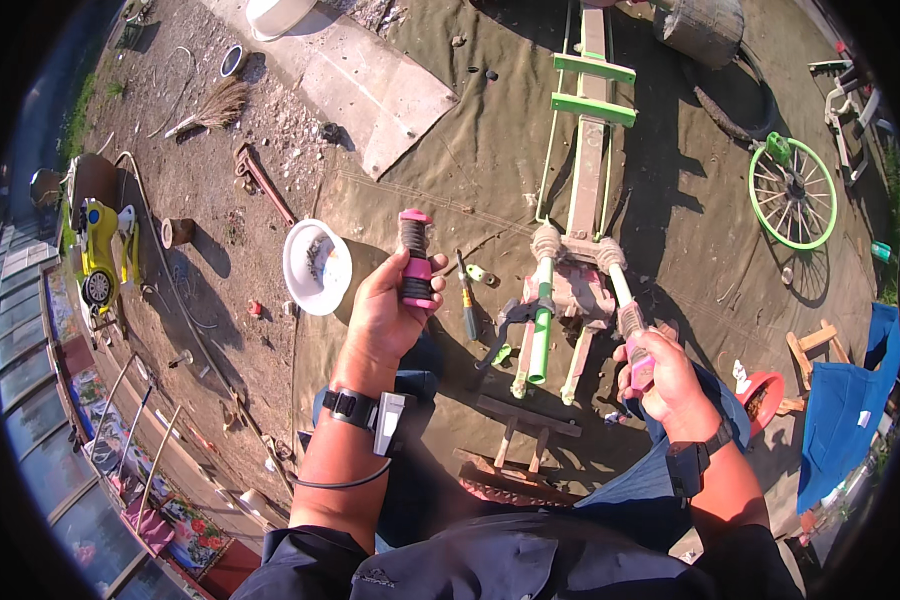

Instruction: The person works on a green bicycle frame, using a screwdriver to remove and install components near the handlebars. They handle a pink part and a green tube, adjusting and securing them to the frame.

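My left hand (372,312) holds a pink and black ribbed handlebar grip (416,258) upright, with my fingers closed around it. It is apart from the frame. A bare green tube end (540,352) of the frame (588,195) points toward me, just right of that hand. My right hand (673,385) is wrapped round a second pink handlebar grip (642,366), which sits on the end of the right-hand bar (622,288). Part of this grip is hidden by my fingers. A screwdriver (468,305) lies on the ground mat between my hands.
A white basin (292,268) stands left of my left hand, with a pipe wrench (263,185) beyond. A green-rimmed spoked wheel (834,200) is at the right. Nearer are a red bowl (769,388) and blue cloth (848,415). A yellow toy car (98,250) stands far left.
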A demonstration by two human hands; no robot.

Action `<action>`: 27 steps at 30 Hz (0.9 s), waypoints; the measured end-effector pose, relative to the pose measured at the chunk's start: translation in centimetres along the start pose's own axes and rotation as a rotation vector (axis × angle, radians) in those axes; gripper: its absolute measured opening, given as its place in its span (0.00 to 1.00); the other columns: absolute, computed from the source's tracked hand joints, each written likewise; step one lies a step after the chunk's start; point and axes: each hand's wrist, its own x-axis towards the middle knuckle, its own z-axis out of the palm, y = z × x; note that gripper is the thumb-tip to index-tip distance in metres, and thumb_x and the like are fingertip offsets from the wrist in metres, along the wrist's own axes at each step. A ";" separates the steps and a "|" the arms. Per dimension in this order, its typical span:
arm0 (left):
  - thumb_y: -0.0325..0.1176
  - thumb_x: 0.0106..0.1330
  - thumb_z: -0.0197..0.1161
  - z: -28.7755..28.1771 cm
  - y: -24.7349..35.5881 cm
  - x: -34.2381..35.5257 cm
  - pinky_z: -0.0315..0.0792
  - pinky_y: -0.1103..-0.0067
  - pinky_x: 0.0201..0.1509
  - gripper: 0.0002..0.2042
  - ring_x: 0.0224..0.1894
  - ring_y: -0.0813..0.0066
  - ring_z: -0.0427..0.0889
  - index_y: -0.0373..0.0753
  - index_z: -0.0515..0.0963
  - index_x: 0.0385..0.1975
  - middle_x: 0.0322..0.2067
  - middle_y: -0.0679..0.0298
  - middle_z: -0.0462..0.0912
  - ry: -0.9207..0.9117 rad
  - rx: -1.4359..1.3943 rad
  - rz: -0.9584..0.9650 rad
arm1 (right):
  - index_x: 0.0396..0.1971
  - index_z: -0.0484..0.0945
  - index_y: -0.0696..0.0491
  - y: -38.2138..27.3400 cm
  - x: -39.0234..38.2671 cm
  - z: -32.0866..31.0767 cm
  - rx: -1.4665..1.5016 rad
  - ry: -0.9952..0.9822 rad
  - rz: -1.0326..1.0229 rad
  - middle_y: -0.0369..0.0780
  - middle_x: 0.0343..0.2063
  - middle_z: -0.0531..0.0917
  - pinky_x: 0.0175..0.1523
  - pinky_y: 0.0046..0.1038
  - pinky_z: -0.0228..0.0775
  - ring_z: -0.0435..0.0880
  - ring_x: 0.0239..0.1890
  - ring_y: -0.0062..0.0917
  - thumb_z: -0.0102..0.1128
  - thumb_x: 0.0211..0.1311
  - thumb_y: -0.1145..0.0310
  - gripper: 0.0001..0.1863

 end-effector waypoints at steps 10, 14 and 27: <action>0.29 0.66 0.62 2.3 -0.4 1.1 0.77 0.78 0.36 0.09 0.35 0.70 0.83 0.31 0.76 0.41 0.35 0.60 0.80 0.049 0.374 0.339 | 0.46 0.73 0.51 0.5 0.8 -1.5 -0.151 -0.104 -0.159 0.44 0.31 0.84 0.20 0.28 0.75 0.83 0.19 0.30 0.51 0.70 0.46 0.22; 0.28 0.64 0.62 -0.2 -2.5 0.6 0.74 0.79 0.26 0.09 0.29 0.69 0.84 0.29 0.77 0.39 0.30 0.59 0.79 0.172 0.625 0.244 | 0.53 0.72 0.53 0.3 0.4 -2.6 -0.307 -0.046 -0.310 0.42 0.30 0.83 0.20 0.27 0.75 0.82 0.19 0.27 0.53 0.69 0.43 0.28; 0.48 0.69 0.64 12.5 14.9 -7.8 0.63 0.64 0.70 0.39 0.67 0.50 0.66 0.29 0.54 0.69 0.66 0.42 0.62 -0.314 0.469 0.987 | 0.67 0.62 0.55 1.6 -3.3 -3.7 -0.425 0.062 -0.615 0.46 0.41 0.80 0.28 0.24 0.74 0.80 0.24 0.24 0.51 0.72 0.46 0.34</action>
